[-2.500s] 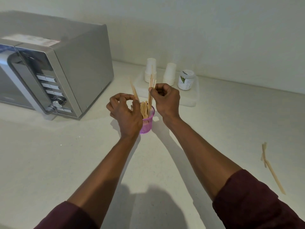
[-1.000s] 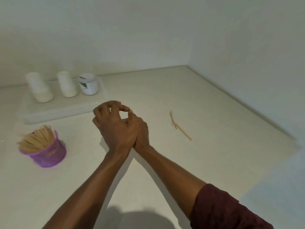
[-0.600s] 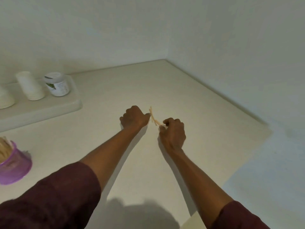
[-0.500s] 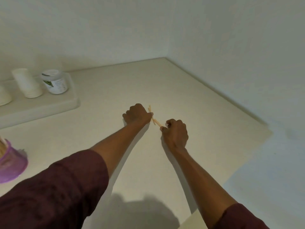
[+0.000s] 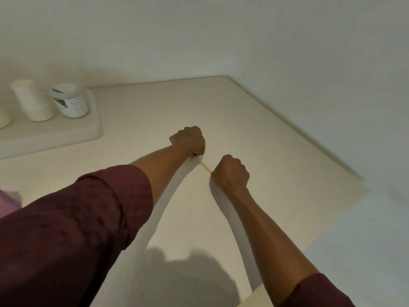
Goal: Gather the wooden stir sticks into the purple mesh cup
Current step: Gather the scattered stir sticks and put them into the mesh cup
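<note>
A short length of a wooden stir stick (image 5: 205, 167) shows on the pale counter between my two hands. My right hand (image 5: 231, 171) is closed in a fist over the stick's near end. My left hand (image 5: 188, 140) is also closed, knuckles up, pressed down on the counter over the stick's far end. Whatever else lies under either fist is hidden. Only a blurred sliver of the purple mesh cup (image 5: 8, 202) shows at the far left edge, behind my left sleeve.
A white tray (image 5: 93, 131) at the back left carries stacked white paper cups (image 5: 33, 100) and a small white jar (image 5: 69, 100). Walls meet in a corner behind the counter. The counter's edge (image 5: 336, 220) runs diagonally at the right.
Both hands left the cup and moved right to the loose sticks on the counter. Over the last half second both fists closed further, and the stick tip above my left hand is no longer visible.
</note>
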`<state>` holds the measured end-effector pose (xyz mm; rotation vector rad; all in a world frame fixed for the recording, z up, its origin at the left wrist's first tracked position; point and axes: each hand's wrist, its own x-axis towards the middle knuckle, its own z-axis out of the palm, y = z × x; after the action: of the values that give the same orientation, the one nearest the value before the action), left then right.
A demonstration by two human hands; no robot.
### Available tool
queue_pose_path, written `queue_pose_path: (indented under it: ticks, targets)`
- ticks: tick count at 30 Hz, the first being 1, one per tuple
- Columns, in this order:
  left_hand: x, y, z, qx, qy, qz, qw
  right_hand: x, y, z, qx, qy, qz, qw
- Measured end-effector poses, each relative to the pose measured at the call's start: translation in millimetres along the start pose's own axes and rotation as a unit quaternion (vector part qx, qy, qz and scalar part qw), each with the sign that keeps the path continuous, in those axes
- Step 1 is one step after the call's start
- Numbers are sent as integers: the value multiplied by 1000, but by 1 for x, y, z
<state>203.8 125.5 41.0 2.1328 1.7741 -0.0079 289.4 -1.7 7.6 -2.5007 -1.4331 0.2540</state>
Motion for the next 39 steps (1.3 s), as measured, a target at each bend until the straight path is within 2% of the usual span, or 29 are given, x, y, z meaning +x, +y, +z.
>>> queue_pose_path:
  ticks: [3,7,20,26,29,32,35,39]
  targets:
    - [2,-1,4,95,14,73,993,7,-2,-6,1,-58,1,998]
    - [3,-7,8,122,8,120,985,13,-2,-11,4,-94,-5,996]
    - [-34,-61,5,53,56,74,994,11,-19,-12,-153,-61,-143,976]
    - [-86,-109,-23,-98,147,-2,984,9,-32,2,-180,-16,-175,968]
    - [-119,-137,-36,-202,232,-33,951,6,-47,8,-97,-26,-165,981]
    - [-151,-171,-46,-285,339,-61,895,-8,-79,13,79,-73,-142,984]
    - [-176,-209,-52,-327,447,-70,830,-29,-120,17,244,-118,-177,946]
    - [-213,-253,-65,-307,563,-106,760,-62,-179,24,372,-171,-257,875]
